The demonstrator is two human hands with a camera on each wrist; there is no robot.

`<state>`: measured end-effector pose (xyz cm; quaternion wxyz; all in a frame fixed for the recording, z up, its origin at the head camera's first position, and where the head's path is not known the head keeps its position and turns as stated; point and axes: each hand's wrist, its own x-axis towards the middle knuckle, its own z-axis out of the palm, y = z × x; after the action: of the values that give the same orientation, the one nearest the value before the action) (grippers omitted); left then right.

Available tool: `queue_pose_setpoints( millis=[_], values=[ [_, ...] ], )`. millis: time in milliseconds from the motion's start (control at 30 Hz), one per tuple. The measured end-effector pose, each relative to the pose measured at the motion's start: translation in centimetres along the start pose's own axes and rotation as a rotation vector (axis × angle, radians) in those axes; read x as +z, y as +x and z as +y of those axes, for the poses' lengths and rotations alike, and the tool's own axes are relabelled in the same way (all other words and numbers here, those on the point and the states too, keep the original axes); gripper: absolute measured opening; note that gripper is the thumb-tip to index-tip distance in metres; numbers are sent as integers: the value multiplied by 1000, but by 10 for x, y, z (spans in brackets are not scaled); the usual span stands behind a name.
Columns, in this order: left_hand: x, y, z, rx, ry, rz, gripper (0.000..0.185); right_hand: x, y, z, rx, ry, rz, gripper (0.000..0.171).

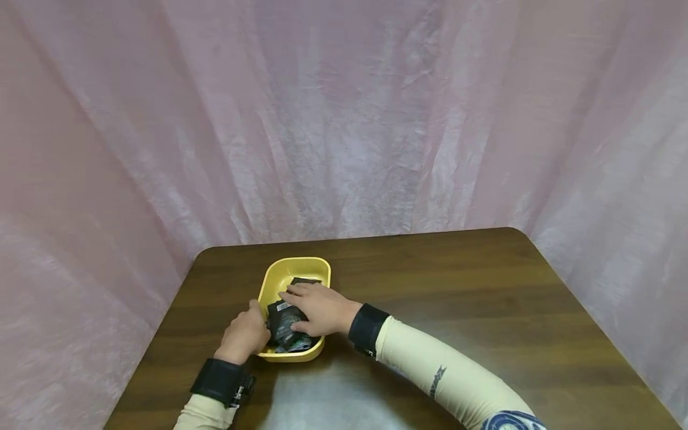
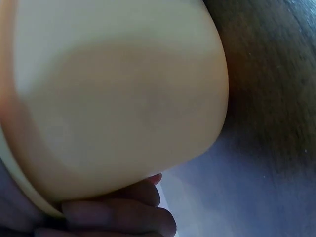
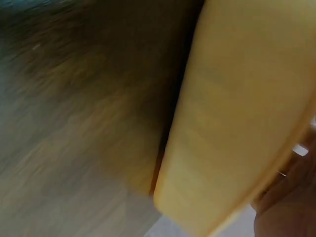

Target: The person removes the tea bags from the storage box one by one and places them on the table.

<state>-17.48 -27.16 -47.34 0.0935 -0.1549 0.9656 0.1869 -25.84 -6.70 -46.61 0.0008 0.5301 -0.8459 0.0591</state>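
Two hands working at a yellow tray on a brown table.
The table is filling the lower frame; the tray is sitting at lower left of centre, the left hand gripping its near-left wall, the right hand lying flat, fingers straight, on dark packets inside.

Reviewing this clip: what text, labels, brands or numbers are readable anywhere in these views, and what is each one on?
Nothing can be read in full.
White label on the dark packets in the yellow tray: too small and blurred to read.
Dark mark on the right forearm's cream sleeve: lettering or a logo, too small to make out.
Both wrist views: only the tray's plain wall and the table, no text.
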Motion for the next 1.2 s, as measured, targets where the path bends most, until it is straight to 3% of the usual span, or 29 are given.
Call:
queue_pose_setpoints(
  millis=[233, 500, 967, 1200],
  values=[
    [-1, -1, -3, -25, -22, -5, 57, 7, 12, -11, 2, 32, -89, 70],
    [2, 0, -6, -28, -11, 19, 55, 6, 8, -10, -32, 16, -121, 82],
    [5, -1, -6, -21, -13, 51, 49, 12, 3, -8, -156, 28, 93, 42],
    [4, -1, -7, -16, -17, 54, 48, 9, 5, -10, -136, -2, 127, 37]
  ],
)
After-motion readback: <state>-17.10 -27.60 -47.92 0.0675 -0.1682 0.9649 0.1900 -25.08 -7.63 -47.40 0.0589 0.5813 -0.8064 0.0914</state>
